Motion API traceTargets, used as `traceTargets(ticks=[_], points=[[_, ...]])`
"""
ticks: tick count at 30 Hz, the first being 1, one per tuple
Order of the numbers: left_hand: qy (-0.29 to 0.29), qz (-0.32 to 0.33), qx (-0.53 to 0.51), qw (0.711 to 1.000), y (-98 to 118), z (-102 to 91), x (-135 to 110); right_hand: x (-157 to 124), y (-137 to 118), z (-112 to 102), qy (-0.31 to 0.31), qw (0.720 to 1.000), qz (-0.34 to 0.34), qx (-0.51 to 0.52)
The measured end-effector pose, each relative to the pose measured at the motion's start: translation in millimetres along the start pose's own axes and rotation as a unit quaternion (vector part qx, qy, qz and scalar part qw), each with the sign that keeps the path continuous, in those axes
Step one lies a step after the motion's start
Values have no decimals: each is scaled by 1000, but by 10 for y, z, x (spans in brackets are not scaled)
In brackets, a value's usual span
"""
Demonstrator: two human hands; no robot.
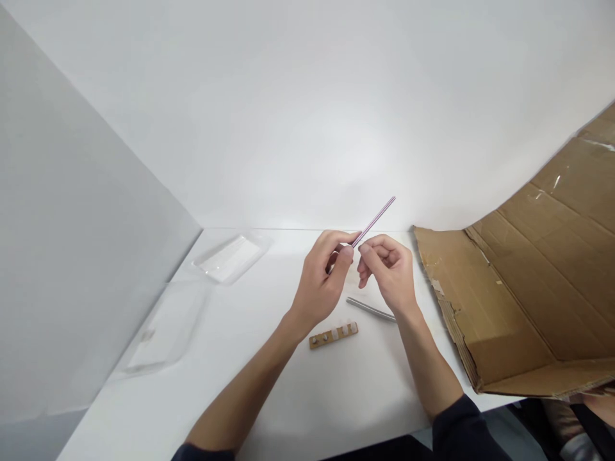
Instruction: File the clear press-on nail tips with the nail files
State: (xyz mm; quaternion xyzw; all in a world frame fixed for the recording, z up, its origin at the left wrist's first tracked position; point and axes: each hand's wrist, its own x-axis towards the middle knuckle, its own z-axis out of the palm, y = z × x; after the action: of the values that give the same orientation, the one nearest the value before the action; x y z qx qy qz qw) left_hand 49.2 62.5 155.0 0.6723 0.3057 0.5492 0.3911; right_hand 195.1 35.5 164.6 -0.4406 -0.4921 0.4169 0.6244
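My left hand (323,275) pinches the lower part of a thin, shiny, purple-tinted metal rod (376,219), which slants up to the right above the table. Close beside the rod is my right hand (390,269), thumb and forefinger pressed together; anything between those fingertips is too small or hidden to make out. Below the hands lies a brown strip (329,337) carrying several small pieces, some whitish and some grey. A slightly bent grey metal tube (369,308) rests on the table, its right end hidden behind my right forearm.
Two clear plastic trays lie at the left: one farther back (229,258), one nearer (163,333). An open cardboard box (500,307) with torn edges takes up the right side. White walls border the table (225,365). Part of another person shows at bottom right.
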Motion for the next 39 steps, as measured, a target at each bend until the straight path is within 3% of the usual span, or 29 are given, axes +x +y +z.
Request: traceTargets(ticks=[14,29,39], points=[[-3,-3,4,1000,27,6,-2,-6,9,54,33,999,-15,5],[-4,-43,-73,996,14,-12,-7,-29,20,70,9,999,-29,26],[-1,-18,-85,996,67,0,-36,-26,63,79,-16,997,-58,48]])
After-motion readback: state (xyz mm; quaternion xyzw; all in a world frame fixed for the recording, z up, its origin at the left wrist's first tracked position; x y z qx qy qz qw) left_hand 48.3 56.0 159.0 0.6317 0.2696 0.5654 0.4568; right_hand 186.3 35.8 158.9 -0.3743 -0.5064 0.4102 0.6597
